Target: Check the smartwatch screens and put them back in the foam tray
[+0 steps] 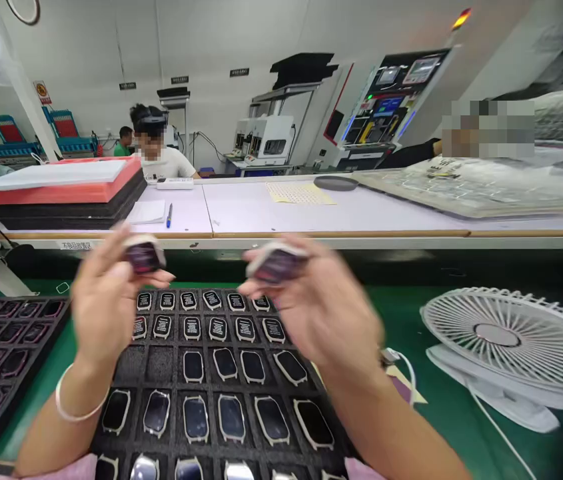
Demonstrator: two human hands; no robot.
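Note:
My left hand (104, 307) grips a smartwatch case (145, 258) between thumb and fingers, lifted above the tray's far left part. Another light-framed smartwatch case (278, 263) is in my right hand (328, 310), tilted, with its dark face partly toward me. Both hands and both cases are blurred by motion. Below them lies a black foam tray (160, 363) with rows of watch cases in its pockets. The two far rows have lit screens with small text; nearer ones, such as this watch case (232, 419), are dark. Two pockets on the left of the third row show bare foam.
Another black tray of watch cases (14, 330) lies at left. A white fan (498, 337) stands on the green mat at right, near a white cable (406, 363). Beyond is a raised shelf (241, 217) bearing foam sheets (61, 190) and a pen (169, 215). Other people are behind it.

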